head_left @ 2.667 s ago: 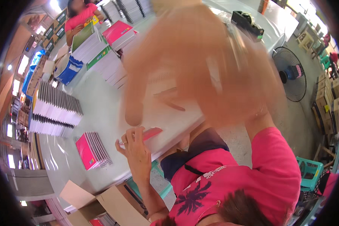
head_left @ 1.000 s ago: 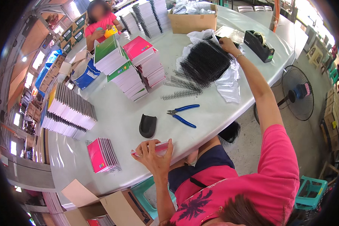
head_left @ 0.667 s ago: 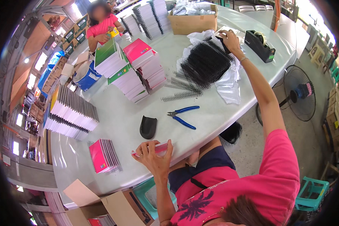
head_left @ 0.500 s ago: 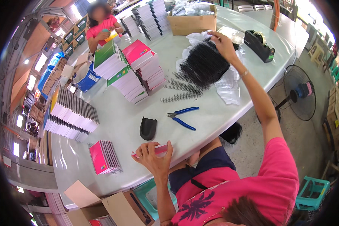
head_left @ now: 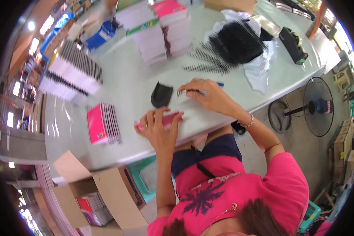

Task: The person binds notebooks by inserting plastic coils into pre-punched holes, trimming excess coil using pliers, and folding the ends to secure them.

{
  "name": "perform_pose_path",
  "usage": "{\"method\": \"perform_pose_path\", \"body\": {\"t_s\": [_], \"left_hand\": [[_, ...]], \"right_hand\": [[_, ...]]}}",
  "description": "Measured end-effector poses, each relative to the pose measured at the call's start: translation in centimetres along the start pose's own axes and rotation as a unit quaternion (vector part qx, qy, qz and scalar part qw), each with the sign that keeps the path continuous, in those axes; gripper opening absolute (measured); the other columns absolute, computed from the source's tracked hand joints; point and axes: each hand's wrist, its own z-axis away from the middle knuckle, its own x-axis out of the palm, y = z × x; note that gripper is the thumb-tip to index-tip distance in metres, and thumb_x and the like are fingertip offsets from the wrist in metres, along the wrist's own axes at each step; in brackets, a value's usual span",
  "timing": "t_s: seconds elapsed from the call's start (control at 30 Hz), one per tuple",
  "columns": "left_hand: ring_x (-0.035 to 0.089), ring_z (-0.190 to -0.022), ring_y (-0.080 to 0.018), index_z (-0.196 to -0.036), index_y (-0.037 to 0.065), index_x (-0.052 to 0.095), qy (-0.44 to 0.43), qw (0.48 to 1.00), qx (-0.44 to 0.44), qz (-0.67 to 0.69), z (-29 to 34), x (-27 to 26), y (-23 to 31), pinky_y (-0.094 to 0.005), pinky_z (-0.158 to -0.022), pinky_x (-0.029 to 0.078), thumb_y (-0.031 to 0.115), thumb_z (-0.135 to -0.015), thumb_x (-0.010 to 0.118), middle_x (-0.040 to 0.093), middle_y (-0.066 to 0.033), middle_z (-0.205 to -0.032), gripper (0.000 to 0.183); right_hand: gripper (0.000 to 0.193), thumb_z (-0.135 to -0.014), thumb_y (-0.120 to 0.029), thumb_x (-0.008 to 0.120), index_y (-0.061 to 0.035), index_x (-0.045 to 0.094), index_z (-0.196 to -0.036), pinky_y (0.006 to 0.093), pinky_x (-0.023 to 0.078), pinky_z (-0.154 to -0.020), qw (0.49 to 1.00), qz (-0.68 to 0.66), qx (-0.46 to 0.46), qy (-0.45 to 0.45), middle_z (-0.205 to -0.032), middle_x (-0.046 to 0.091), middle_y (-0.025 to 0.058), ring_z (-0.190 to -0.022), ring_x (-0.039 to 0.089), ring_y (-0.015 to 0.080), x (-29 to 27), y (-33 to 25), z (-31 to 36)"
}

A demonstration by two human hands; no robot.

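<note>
Black wire coils [head_left: 238, 43] lie heaped on white wrapping [head_left: 257, 76] at 1 o'clock in my view, and the right hand [head_left: 192, 92] has just left them. It reached among them half a second ago; now it is near the centre, at about 2 o'clock, fingers pinching what looks like one short spiral coil [head_left: 181, 93]. Just off centre, towards 8 o'clock, the left hand [head_left: 157, 124] grips the same pink-covered pad [head_left: 168, 119] as before, thumb and fingers at opposite ends, so coil and pad are now near each other, though I see them apart. The right hand hides most of the pliers; only a blue handle tip [head_left: 220, 84] shows.

As for containers, between 7 and 8 o'clock I make out an open cardboard box [head_left: 116, 198] with pink-covered notebooks [head_left: 91, 208] stacked inside. A blue-and-white container [head_left: 101, 36] sits between 10 and 11 o'clock; I cannot tell its contents. Another carton [head_left: 224, 7], at 1 o'clock, is cut off by the top of my view.
</note>
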Motion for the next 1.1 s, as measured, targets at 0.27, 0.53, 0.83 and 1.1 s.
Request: {"method": "perform_pose_path", "body": {"t_s": [0.27, 0.53, 0.83, 1.1], "left_hand": [[0.048, -0.105, -0.0242, -0.095, 0.016, 0.069, -0.018, 1.000, -0.012, 0.015, 0.6, -0.1, -0.7, -0.0571, -0.104, 0.021, 0.045, -0.075, 0.079, 0.057, 0.0027, -0.100, 0.036], [0.049, -0.104, -0.0232, -0.095, 0.016, 0.069, 0.000, 1.000, -0.001, 0.028, 0.6, 0.3, -0.8, -0.0547, -0.104, 0.021, 0.045, -0.074, 0.080, 0.057, 0.0040, -0.097, 0.037], [0.049, -0.105, -0.0236, -0.094, 0.016, 0.066, -0.015, 0.999, -0.002, 0.028, 0.6, 0.0, -0.8, -0.0550, -0.103, 0.022, 0.043, -0.076, 0.078, 0.056, 0.0033, -0.098, 0.035], [0.048, -0.107, -0.0237, -0.097, 0.016, 0.066, -0.024, 0.999, 0.000, 0.026, 0.5, -0.3, -0.7, -0.0579, -0.101, 0.021, 0.039, -0.083, 0.073, 0.055, 0.0023, -0.100, 0.028]], "right_hand": [[0.023, -0.086, -0.011, 0.071, -0.0081, 0.074, -0.109, 0.0298, 0.042, -0.068, 0.996, -0.020, 0.085, -0.036, -0.087, 0.061, 0.0070, -0.073, 0.051, 0.0162, 1.6, -1.3, 1.6], [0.023, -0.084, -0.011, 0.072, -0.0112, 0.075, -0.107, 0.0322, 0.044, -0.078, 0.998, 0.031, 0.058, 0.000, -0.091, 0.062, 0.0058, -0.084, 0.057, 0.0190, 2.4, -1.8, 2.0], [0.019, -0.081, -0.010, 0.073, -0.0139, 0.075, -0.099, 0.0354, 0.035, -0.095, 0.992, 0.115, -0.042, 0.021, -0.100, 0.062, 0.0030, -0.093, 0.056, 0.0208, 3.0, -1.3, 2.3], [0.022, -0.084, -0.008, 0.068, -0.0131, 0.072, -0.105, 0.0368, 0.035, -0.096, 0.989, 0.144, -0.018, -0.026, -0.102, 0.061, 0.0055, -0.098, 0.056, 0.0250, 3.0, -1.6, 2.4]]}}
